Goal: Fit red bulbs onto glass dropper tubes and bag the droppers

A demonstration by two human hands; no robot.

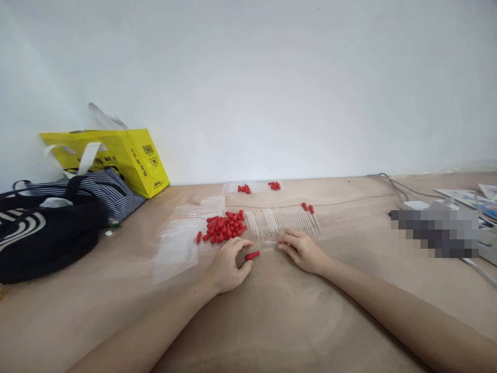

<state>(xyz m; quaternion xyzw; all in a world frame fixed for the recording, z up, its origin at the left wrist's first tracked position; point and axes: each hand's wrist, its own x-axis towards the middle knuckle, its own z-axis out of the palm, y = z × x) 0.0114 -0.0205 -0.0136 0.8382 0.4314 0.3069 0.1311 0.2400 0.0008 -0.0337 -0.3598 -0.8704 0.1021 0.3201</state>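
My left hand [230,268] rests on the table with thumb and fingers apart. A single red rubber dropper bulb [253,255] lies in the gap by its fingertips. My right hand [306,253] pinches a clear glass dropper tube [271,243], which points left toward that bulb. Beyond the left hand is a heap of red bulbs [222,228], partly on clear plastic bags [176,246]. A row of glass dropper tubes [272,221] lies side by side past the right hand. Two tubes at its right end wear red bulbs [311,209].
Against the wall, a flat clear bag [256,187] carries more red-bulbed droppers. At left stand a yellow shopping bag [155,160], a striped bag [111,199] and a black bag [50,238]. A blurred-out item [435,233], a cable [392,181] and papers [469,202] are at right.
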